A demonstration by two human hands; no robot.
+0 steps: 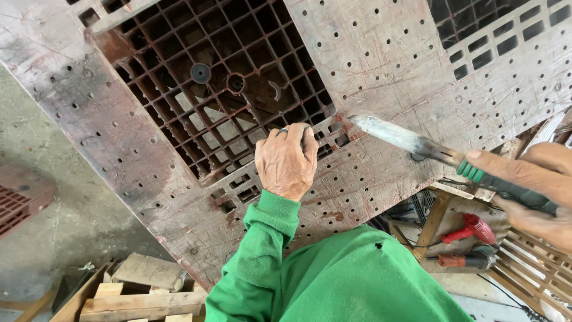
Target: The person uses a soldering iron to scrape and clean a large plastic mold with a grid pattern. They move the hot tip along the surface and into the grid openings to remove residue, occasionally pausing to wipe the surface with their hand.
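Left hand: it is gripping the broken edge of the pallet, fingers curled over the rim and into the grid, a ring showing on one finger; the green sleeve is running down to 6 o'clock.
Right hand: it is coming in from 3 o'clock, clenched round the dark handle of the knife, thumb lying along the green grip.
Knife: its worn, pale blade is pointing toward 9 o'clock, the tip lying just beside the pallet's torn edge, right of the left hand; whether the tip is touching the plastic I cannot tell.
Pallet: a brown, scratched plastic one, filling the upper view, its perforated skin already missing over a large patch at 11 o'clock, so the grid ribs are showing.
Progress: judging by the open patch, part of the skin is already off; the wide perforated sheet from 12 to 3 o'clock is looking intact, so much seems left.
Around: wooden blocks are lying at 7 o'clock, a red power tool at 4 o'clock on a wooden frame, a red grate at 9 o'clock on the concrete floor.
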